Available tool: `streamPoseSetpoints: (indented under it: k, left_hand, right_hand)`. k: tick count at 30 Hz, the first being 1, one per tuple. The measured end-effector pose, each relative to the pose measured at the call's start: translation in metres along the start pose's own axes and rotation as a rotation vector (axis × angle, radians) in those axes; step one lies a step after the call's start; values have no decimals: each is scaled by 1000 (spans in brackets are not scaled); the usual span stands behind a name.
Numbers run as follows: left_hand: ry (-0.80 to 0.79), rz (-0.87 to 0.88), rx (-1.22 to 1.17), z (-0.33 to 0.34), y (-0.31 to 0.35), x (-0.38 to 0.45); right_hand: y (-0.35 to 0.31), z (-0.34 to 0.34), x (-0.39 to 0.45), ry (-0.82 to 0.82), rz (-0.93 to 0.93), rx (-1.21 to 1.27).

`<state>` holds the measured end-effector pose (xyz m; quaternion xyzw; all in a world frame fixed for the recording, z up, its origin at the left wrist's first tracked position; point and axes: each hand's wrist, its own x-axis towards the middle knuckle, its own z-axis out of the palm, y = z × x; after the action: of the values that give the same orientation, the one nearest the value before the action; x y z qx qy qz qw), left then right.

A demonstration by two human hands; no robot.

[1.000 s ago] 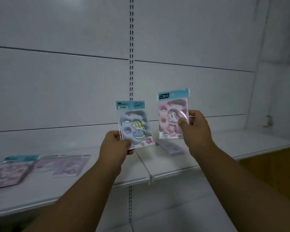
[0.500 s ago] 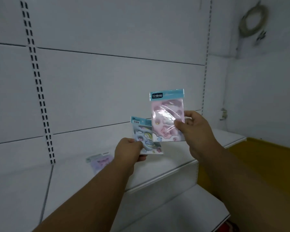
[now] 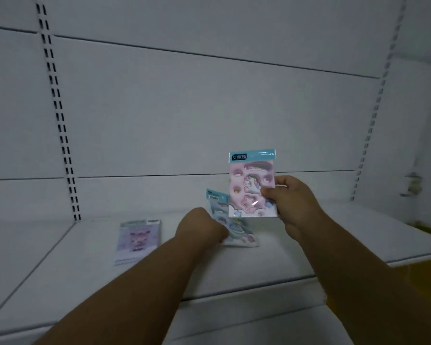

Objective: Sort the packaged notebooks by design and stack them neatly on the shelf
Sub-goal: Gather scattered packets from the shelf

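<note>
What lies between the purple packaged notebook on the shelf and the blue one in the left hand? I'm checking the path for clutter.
In the head view, only the left hand and wrist cross that stretch, between the purple packaged notebook and the blue packaged notebook; otherwise bare white shelf.

My two bare forearms reach in from the bottom edge, no sleeves, watch or bracelet on either; my left hand (image 3: 200, 226) and right hand (image 3: 295, 204) are ungloved, with no rings visible on the fingers.
</note>
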<state>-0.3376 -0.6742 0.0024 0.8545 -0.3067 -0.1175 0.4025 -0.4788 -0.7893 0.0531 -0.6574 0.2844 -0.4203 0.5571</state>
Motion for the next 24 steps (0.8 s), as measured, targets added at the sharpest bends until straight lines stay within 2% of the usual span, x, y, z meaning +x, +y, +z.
streamPoseSetpoints:
  k: [5, 10, 12, 15, 17, 20, 24]
  left_hand:
    - [58, -48, 218, 7, -4, 3]
    - [117, -43, 387, -5, -2, 7]
    - [191, -36, 241, -15, 3, 14]
    - [202, -133, -302, -24, 17, 24]
    - [214, -154, -380, -25, 23, 34]
    - [271, -173, -207, -20, 20, 56]
    - [218, -210, 142, -8, 5, 75]
  right_hand:
    - [22, -1, 27, -158, 49, -47]
    - [29, -1, 38, -239, 63, -69]
    - [30, 1, 39, -282, 76, -71]
    - [33, 5, 39, -350, 116, -98]
    - [36, 9, 38, -390, 163, -120]
    - [40, 14, 40, -402, 232, -198]
    - [51, 23, 49, -319, 78, -671]
